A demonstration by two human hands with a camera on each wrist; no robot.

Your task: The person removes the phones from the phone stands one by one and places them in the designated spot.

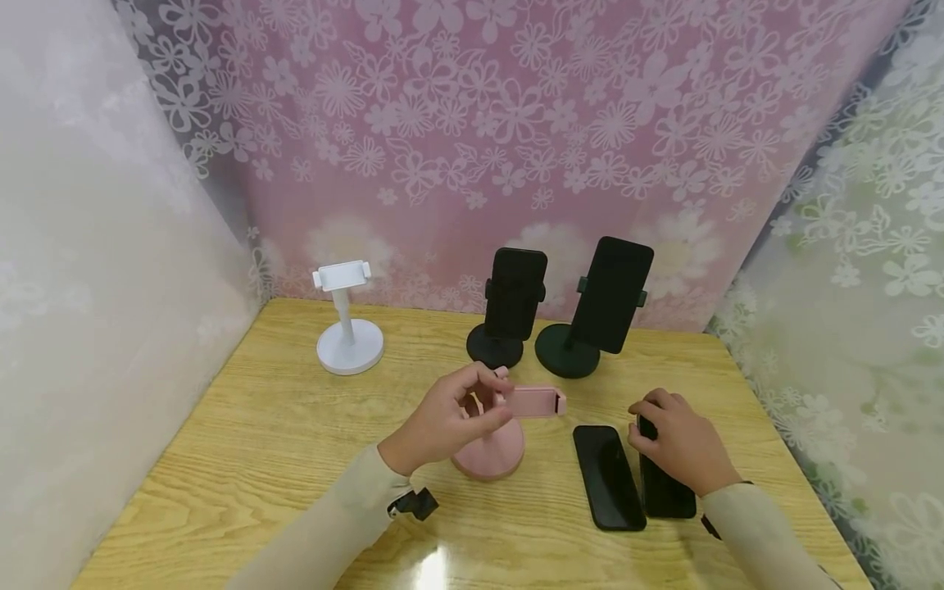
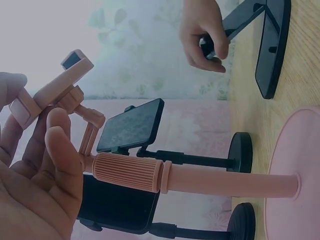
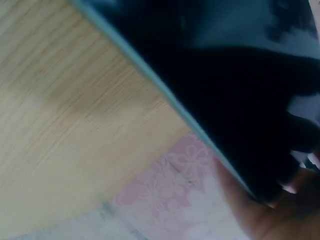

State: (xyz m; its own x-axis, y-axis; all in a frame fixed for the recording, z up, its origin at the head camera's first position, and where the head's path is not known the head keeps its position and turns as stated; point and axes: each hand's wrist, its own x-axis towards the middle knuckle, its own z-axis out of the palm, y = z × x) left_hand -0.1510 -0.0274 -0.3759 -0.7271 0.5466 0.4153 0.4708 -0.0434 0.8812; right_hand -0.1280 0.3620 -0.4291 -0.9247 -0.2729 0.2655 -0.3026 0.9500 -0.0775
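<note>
Head view, left hand: the left hand (image 1: 450, 418) has its fingers bent round the top of the pink stand (image 1: 497, 434), just behind the pink clamp (image 1: 534, 401).
Head view, pink stand: it stands upright on the wooden table (image 1: 258, 442), near the middle, with its round foot flat on the wood.
Head view, right hand: the right hand (image 1: 682, 442) sits on the far end of a black phone (image 1: 664, 483), with fingers curled over its edge.
Head view, second phone: another black phone (image 1: 608, 475) lies flat just beside the first one, between it and the pink stand.
Head view, back row: a white stand (image 1: 347, 319) is at the back left. Two black stands (image 1: 509, 307), (image 1: 601, 307) are at the back, and each one has a dark phone in it.

Left wrist view, left hand: the fingers (image 2: 62, 145) and thumb pinch the pink clamp (image 2: 50, 92) at the top of the pink stand (image 2: 200, 177).
Left wrist view, right hand: the right hand (image 2: 202, 35) grips the end of a black phone (image 2: 240, 20), and that end is lifted off the table.
Left wrist view, other phone: it (image 2: 274, 45) lies flat on the wood.

Right wrist view, phone: the black phone (image 3: 225, 95) fills most of the view, tilted above the table (image 3: 75, 115).
Right wrist view, right hand: fingertips (image 3: 280, 195) hold its lower edge.
</note>
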